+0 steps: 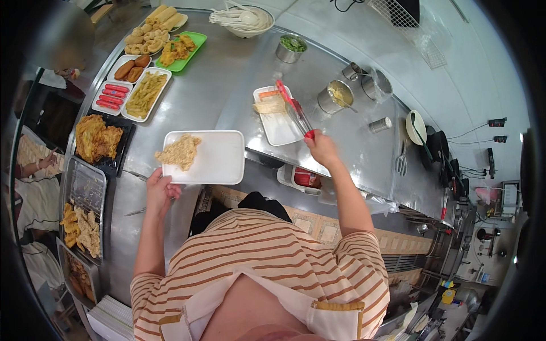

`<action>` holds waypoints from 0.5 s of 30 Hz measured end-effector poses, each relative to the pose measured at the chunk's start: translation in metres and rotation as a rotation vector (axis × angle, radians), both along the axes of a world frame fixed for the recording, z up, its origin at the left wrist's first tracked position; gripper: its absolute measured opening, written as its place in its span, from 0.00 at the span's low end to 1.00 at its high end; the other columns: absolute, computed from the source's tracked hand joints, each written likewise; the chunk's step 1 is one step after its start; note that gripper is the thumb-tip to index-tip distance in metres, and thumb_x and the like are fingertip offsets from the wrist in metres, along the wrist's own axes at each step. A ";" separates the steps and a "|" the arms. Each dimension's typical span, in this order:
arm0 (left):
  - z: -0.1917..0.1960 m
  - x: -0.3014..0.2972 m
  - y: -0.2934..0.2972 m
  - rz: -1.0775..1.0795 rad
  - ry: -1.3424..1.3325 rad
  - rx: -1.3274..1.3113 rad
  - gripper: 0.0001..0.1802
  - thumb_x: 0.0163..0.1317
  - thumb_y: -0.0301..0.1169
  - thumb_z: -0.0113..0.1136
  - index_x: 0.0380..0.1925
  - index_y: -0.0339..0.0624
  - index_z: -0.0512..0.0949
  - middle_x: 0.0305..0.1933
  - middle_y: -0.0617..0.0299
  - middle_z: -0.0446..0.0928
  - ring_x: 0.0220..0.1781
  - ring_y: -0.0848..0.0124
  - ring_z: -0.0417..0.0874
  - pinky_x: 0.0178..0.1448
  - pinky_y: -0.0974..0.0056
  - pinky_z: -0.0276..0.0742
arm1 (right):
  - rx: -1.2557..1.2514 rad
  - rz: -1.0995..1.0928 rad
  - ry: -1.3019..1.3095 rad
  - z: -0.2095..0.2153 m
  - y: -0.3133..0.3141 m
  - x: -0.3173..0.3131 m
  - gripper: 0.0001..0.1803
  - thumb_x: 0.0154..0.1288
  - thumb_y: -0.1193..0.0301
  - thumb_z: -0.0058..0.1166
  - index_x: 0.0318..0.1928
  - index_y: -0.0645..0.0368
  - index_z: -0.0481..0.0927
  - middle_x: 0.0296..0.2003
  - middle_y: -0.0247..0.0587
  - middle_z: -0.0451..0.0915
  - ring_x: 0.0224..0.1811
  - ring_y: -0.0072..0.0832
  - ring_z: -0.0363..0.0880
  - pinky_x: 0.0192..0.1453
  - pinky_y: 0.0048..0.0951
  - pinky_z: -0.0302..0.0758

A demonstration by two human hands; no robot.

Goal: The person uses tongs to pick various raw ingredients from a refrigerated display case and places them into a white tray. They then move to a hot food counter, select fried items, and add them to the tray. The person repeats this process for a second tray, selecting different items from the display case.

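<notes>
My left hand (161,190) grips the lower left edge of a white rectangular tray (219,156), held over the counter's front edge. A breaded, uncooked-looking cutlet (181,152) lies on its left side, slightly overhanging the rim. In my right hand (322,149) is a pair of metal tongs (298,112) with red tips and a red handle end. Their tips reach over the far end of a second white tray (282,135) on the counter. Pale flat strips (271,106) and an orange-red stick lie in that tray; whether the tongs touch them I cannot tell.
Along the left stand trays of sausages (111,96), cut yellow-green pieces (147,95) and fried food (99,138). Metal pots (291,48), a yellow-filled pot (328,103), a shaker (380,124) and scissors (401,161) sit on the steel counter (222,68). Other people are beyond the left glass.
</notes>
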State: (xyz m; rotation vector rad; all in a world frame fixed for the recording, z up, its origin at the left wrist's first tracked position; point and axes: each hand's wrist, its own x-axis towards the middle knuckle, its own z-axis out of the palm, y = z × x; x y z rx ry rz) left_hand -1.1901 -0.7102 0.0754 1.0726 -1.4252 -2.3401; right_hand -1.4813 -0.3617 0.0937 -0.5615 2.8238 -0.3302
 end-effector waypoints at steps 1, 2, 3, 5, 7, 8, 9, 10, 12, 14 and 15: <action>0.001 -0.011 0.009 -0.023 0.012 0.019 0.13 0.55 0.22 0.47 0.42 0.32 0.71 0.23 0.56 0.75 0.17 0.72 0.76 0.15 0.70 0.72 | -0.006 0.030 0.002 -0.005 0.004 -0.001 0.20 0.61 0.57 0.46 0.40 0.64 0.71 0.29 0.59 0.79 0.35 0.53 0.78 0.40 0.49 0.73; 0.002 -0.019 0.017 -0.042 0.023 0.039 0.13 0.56 0.22 0.47 0.42 0.32 0.70 0.23 0.56 0.76 0.17 0.72 0.76 0.15 0.70 0.72 | 0.000 0.032 -0.004 -0.009 0.008 -0.002 0.20 0.61 0.57 0.46 0.40 0.64 0.70 0.29 0.59 0.79 0.35 0.53 0.78 0.40 0.49 0.73; 0.000 -0.024 0.025 -0.047 0.042 0.051 0.13 0.55 0.22 0.47 0.42 0.31 0.70 0.23 0.55 0.76 0.16 0.72 0.76 0.15 0.70 0.73 | 0.003 0.041 -0.013 -0.014 0.008 -0.003 0.20 0.61 0.57 0.46 0.40 0.65 0.70 0.29 0.59 0.79 0.35 0.53 0.78 0.40 0.49 0.73; 0.002 -0.028 0.039 -0.037 0.015 0.054 0.12 0.55 0.21 0.47 0.41 0.31 0.70 0.23 0.55 0.76 0.16 0.71 0.76 0.15 0.70 0.73 | 0.002 0.066 -0.007 -0.021 0.013 -0.005 0.21 0.61 0.57 0.45 0.40 0.66 0.70 0.28 0.59 0.79 0.34 0.53 0.78 0.39 0.48 0.73; 0.002 -0.029 0.050 -0.024 -0.003 0.068 0.11 0.55 0.20 0.46 0.40 0.31 0.70 0.22 0.55 0.76 0.15 0.70 0.77 0.14 0.70 0.74 | -0.042 0.048 -0.023 -0.026 0.018 -0.006 0.21 0.61 0.57 0.46 0.41 0.65 0.70 0.28 0.59 0.79 0.34 0.53 0.78 0.39 0.48 0.73; 0.001 -0.027 0.056 -0.009 -0.015 0.070 0.11 0.56 0.20 0.46 0.40 0.31 0.70 0.22 0.55 0.75 0.15 0.70 0.77 0.14 0.70 0.74 | -0.065 0.041 -0.032 -0.028 0.021 -0.007 0.21 0.61 0.57 0.46 0.41 0.65 0.70 0.28 0.59 0.79 0.34 0.53 0.78 0.40 0.48 0.73; 0.000 -0.027 0.060 0.000 -0.024 0.069 0.11 0.56 0.20 0.46 0.39 0.31 0.70 0.22 0.54 0.75 0.15 0.70 0.77 0.14 0.70 0.74 | -0.070 0.046 -0.039 -0.030 0.023 -0.009 0.21 0.61 0.57 0.46 0.41 0.65 0.70 0.29 0.59 0.79 0.34 0.53 0.78 0.40 0.48 0.73; 0.000 -0.025 0.063 0.010 -0.033 0.068 0.11 0.56 0.20 0.45 0.39 0.31 0.70 0.22 0.54 0.75 0.15 0.70 0.77 0.13 0.70 0.74 | -0.076 0.052 -0.045 -0.032 0.024 -0.010 0.21 0.61 0.57 0.46 0.41 0.65 0.70 0.29 0.59 0.79 0.34 0.53 0.78 0.40 0.48 0.73; 0.002 -0.018 0.069 0.046 -0.058 0.052 0.11 0.56 0.19 0.45 0.39 0.30 0.70 0.22 0.54 0.75 0.15 0.70 0.77 0.13 0.70 0.73 | -0.090 0.058 -0.057 -0.035 0.026 -0.012 0.21 0.60 0.57 0.46 0.41 0.65 0.70 0.30 0.59 0.79 0.35 0.53 0.78 0.41 0.47 0.73; 0.002 -0.011 0.074 0.075 -0.056 0.042 0.11 0.56 0.19 0.44 0.40 0.30 0.69 0.22 0.54 0.75 0.15 0.70 0.77 0.13 0.70 0.73 | -0.106 0.057 -0.069 -0.037 0.028 -0.014 0.21 0.60 0.57 0.46 0.41 0.64 0.71 0.30 0.58 0.79 0.36 0.53 0.78 0.42 0.47 0.72; 0.001 -0.007 0.075 0.087 -0.042 0.043 0.11 0.56 0.19 0.44 0.40 0.30 0.69 0.22 0.54 0.75 0.15 0.70 0.77 0.13 0.70 0.73 | -0.121 0.054 -0.091 -0.040 0.031 -0.015 0.21 0.60 0.56 0.46 0.41 0.63 0.71 0.31 0.58 0.79 0.37 0.52 0.77 0.42 0.47 0.72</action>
